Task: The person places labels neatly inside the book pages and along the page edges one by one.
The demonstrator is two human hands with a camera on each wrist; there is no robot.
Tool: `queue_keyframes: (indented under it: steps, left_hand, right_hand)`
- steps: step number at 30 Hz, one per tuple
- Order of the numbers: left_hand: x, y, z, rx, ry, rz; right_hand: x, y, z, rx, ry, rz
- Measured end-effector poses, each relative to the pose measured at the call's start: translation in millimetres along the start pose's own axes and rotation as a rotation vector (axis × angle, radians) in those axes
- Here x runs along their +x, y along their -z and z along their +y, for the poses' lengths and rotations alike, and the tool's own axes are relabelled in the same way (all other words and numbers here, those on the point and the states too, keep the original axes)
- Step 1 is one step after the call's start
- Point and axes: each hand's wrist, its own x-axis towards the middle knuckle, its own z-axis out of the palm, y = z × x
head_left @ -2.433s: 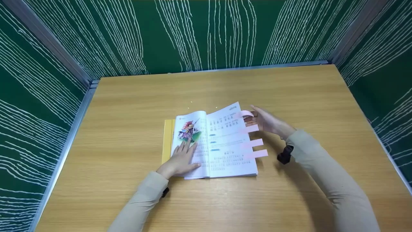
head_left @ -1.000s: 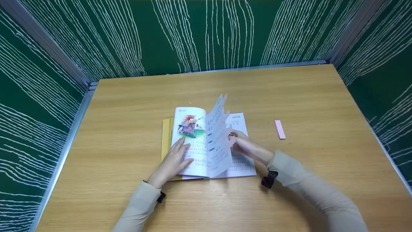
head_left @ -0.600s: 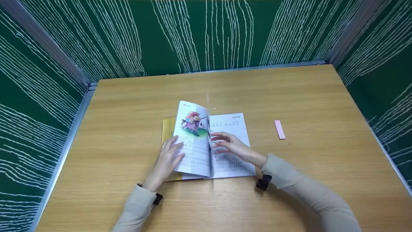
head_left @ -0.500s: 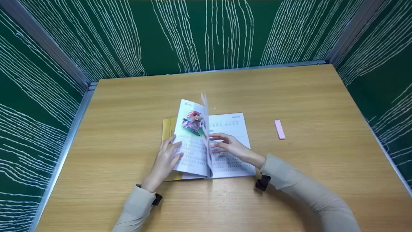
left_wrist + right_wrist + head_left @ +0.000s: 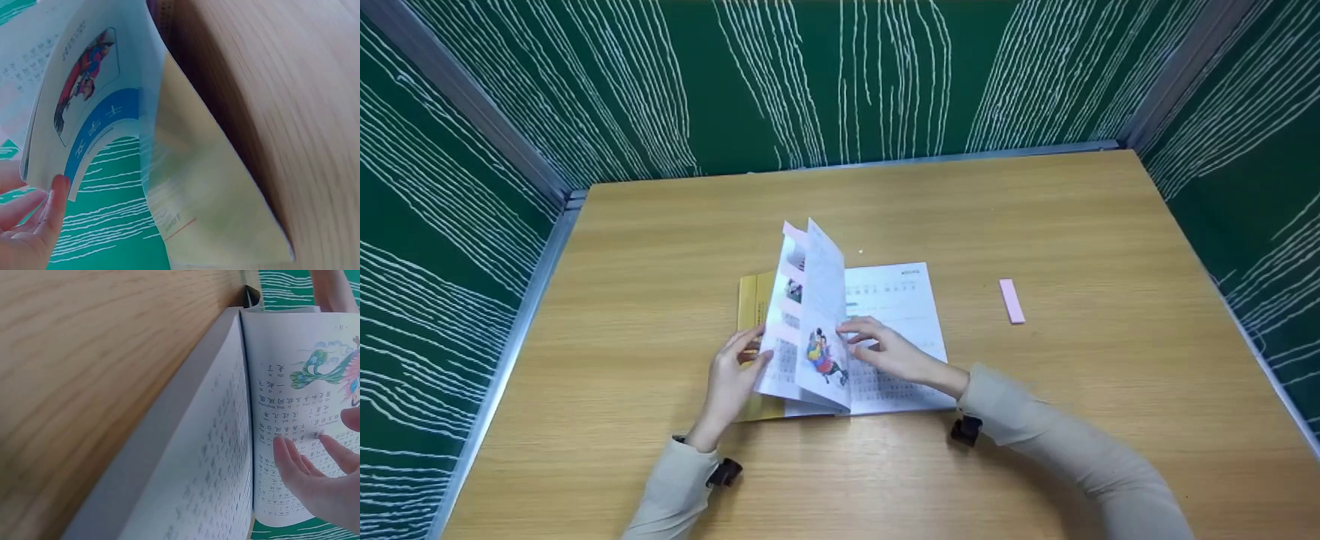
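An open book [image 5: 896, 300] with a yellow cover [image 5: 751, 296] lies mid-table. Several of its leaves stand raised left of the spine, and pink sticky tabs [image 5: 792, 306] show on one of them. My left hand [image 5: 731, 382] pinches the raised left pages [image 5: 50, 140] near their outer edge, the thumb [image 5: 56, 194] on one side and fingers on the other. Over the right-hand page, my right hand [image 5: 891, 352] has its fingers loosely bent beside a raised leaf [image 5: 825, 300]. In the right wrist view nothing sits between those fingers [image 5: 292, 464]; whether they touch the leaf I cannot tell.
To the right of the book a pink strip [image 5: 1012, 301] lies on the wooden table [image 5: 1095, 247]. Green panels [image 5: 885, 82] with white wavy lines stand along the back and both sides. A tiny white speck lies behind the book.
The tabbed leaves have swung from right to left, and more pages now stand raised. My right hand came left from the tabs. My left hand went from resting flat on the page to pinching pages.
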Motion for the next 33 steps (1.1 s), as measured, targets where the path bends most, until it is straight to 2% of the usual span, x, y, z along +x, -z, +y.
queue_keyframes:
  steps: [6,9,15,22,23,25,28,29,30,32,33]
  left_hand:
    - [-0.7,2.6,1.5,-0.185,0.25,0.009]
    - [-1.7,4.7,1.7,-0.237,0.321,0.005]
    - [-5.0,7.8,2.5,-0.308,0.419,0.013]
    - [-7.4,12.7,0.0,-0.357,0.473,0.024]
    - [-8.2,12.7,-10.4,-0.375,0.462,0.022]
    - [-8.9,14.4,-19.0,-0.401,0.465,0.035]
    - [-9.6,15.8,-53.0,-0.437,0.437,0.046]
    - [-9.8,16.6,-67.7,-0.463,0.408,0.039]
    - [-9.8,21.0,-59.6,-0.491,0.397,0.037]
    - [-9.6,24.8,-71.8,-0.508,0.371,0.042]
    - [-9.3,27.2,-68.7,-0.507,0.364,0.057]
  right_hand:
    - [-1.1,-3.8,0.6,-0.158,0.054,-0.007]
    - [-2.4,-5.1,0.5,-0.223,0.068,-0.017]
    - [-3.3,-8.3,0.0,-0.33,0.042,-0.051]
    - [-2.6,-12.1,-1.7,-0.424,0.011,-0.076]
    - [-2.5,-12.6,-1.9,-0.43,0.01,-0.08]
    - [-2.5,-13.3,-2.3,-0.433,0.005,-0.084]
    - [-2.7,-14.6,-2.0,-0.45,0.009,-0.091]
    - [-2.7,-14.9,-1.8,-0.457,0.007,-0.095]
    - [-2.8,-15.2,-1.5,-0.461,0.005,-0.098]
    - [-3.1,-16.1,-0.5,-0.473,0.017,-0.103]
    - [-3.3,-16.5,-0.1,-0.48,0.023,-0.105]
